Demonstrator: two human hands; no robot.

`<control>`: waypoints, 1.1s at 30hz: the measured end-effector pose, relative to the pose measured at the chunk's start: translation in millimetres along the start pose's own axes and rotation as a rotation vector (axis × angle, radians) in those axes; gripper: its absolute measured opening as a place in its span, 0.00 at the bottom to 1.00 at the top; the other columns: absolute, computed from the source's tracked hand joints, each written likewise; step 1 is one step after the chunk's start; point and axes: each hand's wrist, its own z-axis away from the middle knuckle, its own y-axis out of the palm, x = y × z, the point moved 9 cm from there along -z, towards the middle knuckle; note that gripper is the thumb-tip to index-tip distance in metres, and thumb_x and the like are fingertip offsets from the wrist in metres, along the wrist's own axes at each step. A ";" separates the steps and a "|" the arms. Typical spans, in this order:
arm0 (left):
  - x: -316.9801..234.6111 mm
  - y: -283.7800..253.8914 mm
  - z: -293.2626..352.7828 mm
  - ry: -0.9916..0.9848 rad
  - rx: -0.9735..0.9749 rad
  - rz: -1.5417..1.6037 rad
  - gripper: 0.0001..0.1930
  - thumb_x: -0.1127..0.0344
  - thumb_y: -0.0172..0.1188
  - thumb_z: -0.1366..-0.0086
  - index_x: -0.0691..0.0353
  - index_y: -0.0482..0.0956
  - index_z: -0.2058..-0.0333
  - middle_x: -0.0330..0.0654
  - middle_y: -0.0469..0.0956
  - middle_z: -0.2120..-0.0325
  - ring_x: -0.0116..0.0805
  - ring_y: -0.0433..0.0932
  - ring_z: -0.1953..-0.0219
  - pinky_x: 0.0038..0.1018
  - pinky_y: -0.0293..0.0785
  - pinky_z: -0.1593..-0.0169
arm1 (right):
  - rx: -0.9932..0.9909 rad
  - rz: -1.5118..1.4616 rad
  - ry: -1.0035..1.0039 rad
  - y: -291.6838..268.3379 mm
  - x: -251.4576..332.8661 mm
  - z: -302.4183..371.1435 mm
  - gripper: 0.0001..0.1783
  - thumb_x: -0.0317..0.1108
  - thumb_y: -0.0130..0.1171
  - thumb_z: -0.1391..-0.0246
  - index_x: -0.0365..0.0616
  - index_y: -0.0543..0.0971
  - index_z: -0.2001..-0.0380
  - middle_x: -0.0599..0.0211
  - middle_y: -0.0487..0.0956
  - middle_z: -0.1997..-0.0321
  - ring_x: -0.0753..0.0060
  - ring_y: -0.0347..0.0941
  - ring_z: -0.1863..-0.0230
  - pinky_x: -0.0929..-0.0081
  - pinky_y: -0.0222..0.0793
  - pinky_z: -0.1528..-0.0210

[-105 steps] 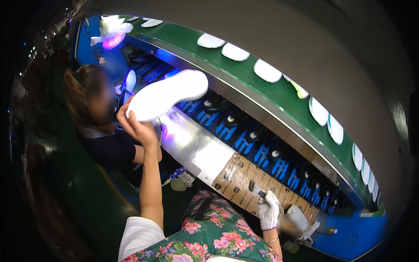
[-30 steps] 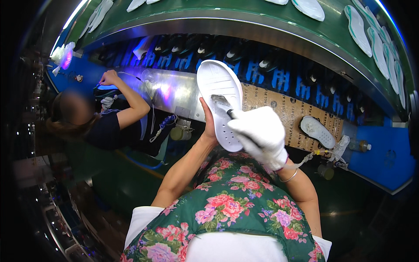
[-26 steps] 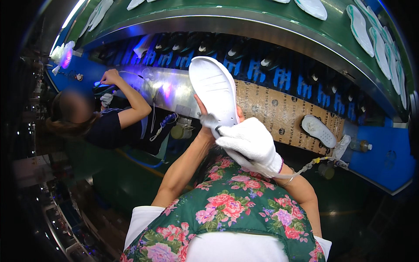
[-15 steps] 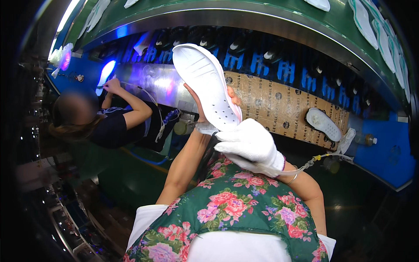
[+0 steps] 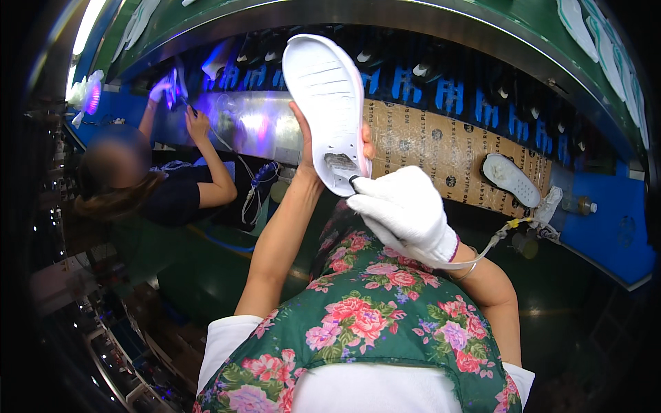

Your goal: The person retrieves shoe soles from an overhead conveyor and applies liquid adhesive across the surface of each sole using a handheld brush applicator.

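A white shoe sole (image 5: 323, 89) stands raised in front of me, its hollow inner side toward me and the heel end lowest. Beneath and around its middle wraps my bare left hand (image 5: 306, 148), thumb along the left edge and fingertips showing at the right edge. My right hand (image 5: 406, 210), in a white knit glove, is closed round the dark handle of a flat brush. The grey bristles of that brush (image 5: 341, 164) lie in the heel of the sole, over some of its small holes. A thin clear tube (image 5: 482, 253) runs from the right hand toward the right.
Cardboard (image 5: 413, 148) under clear film covers the bench ahead. Another sole (image 5: 511, 180) lies on it, near a small bottle (image 5: 580, 204). Dark shoes stand on blue holders (image 5: 447, 96) below a green conveyor (image 5: 413, 14) carrying soles. A co-worker (image 5: 186, 182) works at the left.
My left hand has lifted the sole up and slightly forward. The brush has gone from below the heel into it. The co-worker's hands have moved apart.
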 end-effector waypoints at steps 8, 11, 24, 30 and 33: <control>13.7 -11.5 3.4 -0.364 0.091 -0.081 0.53 0.19 0.45 0.47 0.60 0.65 0.37 0.59 0.79 0.60 0.54 0.84 0.66 0.44 0.85 0.68 | 0.166 -0.269 0.062 3.3 9.1 2.6 0.17 0.28 0.70 0.61 0.45 0.83 0.62 0.63 0.83 0.61 0.63 0.79 0.63 0.66 0.72 0.62; 28.4 -16.0 4.8 -0.493 0.045 -0.081 0.50 0.22 0.47 0.45 0.60 0.66 0.38 0.58 0.79 0.57 0.50 0.84 0.63 0.41 0.86 0.65 | 0.129 -0.027 -0.026 -2.5 13.2 2.3 0.16 0.27 0.68 0.60 0.43 0.82 0.62 0.62 0.83 0.61 0.62 0.79 0.64 0.66 0.72 0.64; 31.2 -12.9 -9.3 -0.909 -0.088 -1.250 0.45 0.27 0.43 0.35 0.64 0.70 0.38 0.59 0.69 0.40 0.49 0.70 0.38 0.36 0.71 0.40 | 0.117 -0.186 0.255 -5.3 -16.1 12.2 0.17 0.24 0.71 0.61 0.51 0.85 0.64 0.66 0.84 0.65 0.59 0.81 0.62 0.68 0.76 0.60; 34.4 -10.2 -19.9 -0.989 0.021 -1.466 0.50 0.22 0.40 0.38 0.64 0.66 0.36 0.59 0.60 0.34 0.54 0.59 0.31 0.38 0.59 0.32 | 0.182 -0.113 0.173 6.5 -7.1 17.8 0.17 0.23 0.70 0.59 0.48 0.83 0.61 0.63 0.84 0.59 0.60 0.80 0.60 0.67 0.72 0.56; 36.9 -22.1 -18.5 -1.003 0.107 -1.482 0.59 0.14 0.35 0.46 0.64 0.63 0.34 0.61 0.56 0.33 0.55 0.53 0.29 0.43 0.52 0.30 | 0.124 -0.406 0.446 5.6 -26.7 18.5 0.11 0.25 0.71 0.57 0.47 0.85 0.66 0.65 0.85 0.64 0.67 0.81 0.63 0.70 0.75 0.58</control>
